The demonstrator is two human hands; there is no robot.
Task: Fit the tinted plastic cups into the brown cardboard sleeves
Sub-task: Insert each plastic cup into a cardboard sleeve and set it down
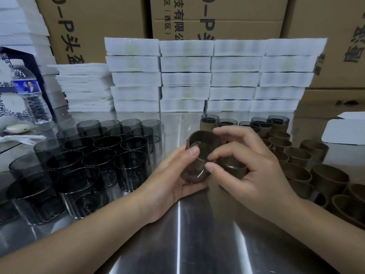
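Note:
Over the middle of the steel table my left hand (173, 175) cradles a tinted cup (194, 175) from below, thumb on top. A brown cardboard sleeve (205, 144) sits around the cup's upper part. My right hand (248, 165) pinches the sleeve's near rim between thumb and forefinger. Several bare tinted cups (102, 153) stand in rows at the left. Several empty brown sleeves (324, 178) stand at the right. Behind my right hand stand several sleeved cups (211, 121).
White foam trays (209, 76) are stacked along the table's back, with cardboard boxes (217, 14) behind them. A water bottle (29, 91) stands at far left. A white card (347, 131) lies at the right edge. Bare steel table (197, 244) shows in front.

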